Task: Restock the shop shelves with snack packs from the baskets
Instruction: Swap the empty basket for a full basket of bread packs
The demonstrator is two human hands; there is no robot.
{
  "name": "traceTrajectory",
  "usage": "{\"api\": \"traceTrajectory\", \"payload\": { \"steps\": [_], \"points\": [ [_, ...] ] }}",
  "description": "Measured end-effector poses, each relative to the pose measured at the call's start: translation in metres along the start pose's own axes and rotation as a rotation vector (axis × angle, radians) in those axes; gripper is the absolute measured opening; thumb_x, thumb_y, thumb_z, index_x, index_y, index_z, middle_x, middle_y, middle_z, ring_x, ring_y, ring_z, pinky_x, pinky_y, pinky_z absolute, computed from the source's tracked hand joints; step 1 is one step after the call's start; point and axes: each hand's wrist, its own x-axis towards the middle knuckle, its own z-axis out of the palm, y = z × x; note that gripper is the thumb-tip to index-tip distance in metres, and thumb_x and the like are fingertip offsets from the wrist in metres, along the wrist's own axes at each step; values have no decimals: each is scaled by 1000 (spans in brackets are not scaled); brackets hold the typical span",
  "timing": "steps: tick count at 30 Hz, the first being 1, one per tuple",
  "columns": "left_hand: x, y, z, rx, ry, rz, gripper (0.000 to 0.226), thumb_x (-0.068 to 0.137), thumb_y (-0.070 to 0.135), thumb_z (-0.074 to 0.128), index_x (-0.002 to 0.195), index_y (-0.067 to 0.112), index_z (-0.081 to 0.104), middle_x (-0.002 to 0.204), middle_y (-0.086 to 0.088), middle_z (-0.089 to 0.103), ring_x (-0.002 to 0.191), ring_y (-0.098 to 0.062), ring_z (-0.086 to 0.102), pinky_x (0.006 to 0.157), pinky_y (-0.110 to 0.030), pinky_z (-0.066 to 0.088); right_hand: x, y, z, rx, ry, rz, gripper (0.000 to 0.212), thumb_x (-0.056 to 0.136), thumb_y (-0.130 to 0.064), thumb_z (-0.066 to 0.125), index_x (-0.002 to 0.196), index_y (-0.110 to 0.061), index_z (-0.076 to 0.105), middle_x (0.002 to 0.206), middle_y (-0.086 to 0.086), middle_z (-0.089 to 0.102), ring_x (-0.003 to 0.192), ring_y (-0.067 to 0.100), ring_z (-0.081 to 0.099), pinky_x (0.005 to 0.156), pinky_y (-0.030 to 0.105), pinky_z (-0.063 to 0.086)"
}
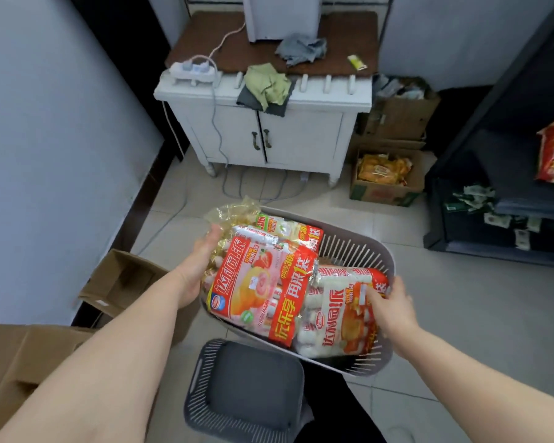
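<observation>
Sitting in the light basket (359,247): big snack packs, with a pink pack (256,282) on top at its left side and an orange pack (339,318) lying at its right side. Probably light and puffy, full of small wrapped cakes (easy to squash, so no hard squeezing). Shiny plastic, so likely slippery and crinkly. Best held from both sides or under the bottom, not by one thin corner.

Left hand (202,254) flat and spread against the left side of the pink pack. Right hand (394,302) curled over the right edge of the orange pack, pinching it.

Printed big on both packs: "达利园派". Smaller on the pink one: "DALIYUAN PIE". On its red band: "再来1袋".

Right of the light basket, well apart: the dark shelf (480,148). Just in front of it: a dark basket (247,388).
</observation>
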Motion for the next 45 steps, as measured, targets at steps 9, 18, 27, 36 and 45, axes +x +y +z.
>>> {"api": "traceTrajectory", "payload": {
  "steps": [9, 18, 27, 36, 45],
  "points": [
    [-72, 76, 114, 289, -175, 138, 61, 94, 58, 50, 148, 41, 25, 124, -4, 62, 98, -23, 68, 83, -39, 55, -49, 55, -132, 88, 213, 99, 67, 90, -49, 55, 144, -17, 32, 133, 22, 45, 114, 42, 56, 97, 56, 47],
    [-131, 136, 308, 594, -471, 276, 82, 90, 59, 50, 150, 55, -7, 157, -5, 35, 120, -29, 59, 98, -50, 48, -79, 140, -275, 294, 418, 253, 70, 96, -48, 48, 152, -17, 18, 148, 21, 32, 128, 42, 46, 102, 52, 43],
    [-182, 144, 518, 737, -649, 227, 124, 37, 99, 54, 143, 65, 0, 165, 3, 15, 144, -38, 32, 113, -64, 28, -98, 243, -435, 520, 578, 269, 67, 92, -54, 47, 150, -44, 15, 139, 18, 36, 115, 39, 54, 99, 51, 47],
    [-238, 115, 704, 807, -730, 241, 109, 53, 94, 53, 146, 61, 5, 160, 1, 29, 139, -36, 40, 111, -61, 34, -101, 354, -565, 568, 664, 341, 61, 95, -55, 43, 150, -45, 18, 149, 19, 28, 131, 40, 41, 110, 49, 34],
    [-281, 107, 891, 959, -863, 248, 83, 82, 72, 45, 151, 52, 4, 157, -5, 34, 130, -37, 49, 96, -56, 49, -96, 435, -660, 754, 818, 413, 58, 99, -48, 44, 151, -37, 20, 144, 10, 46, 125, 30, 51, 103, 40, 42]
  ]
}}
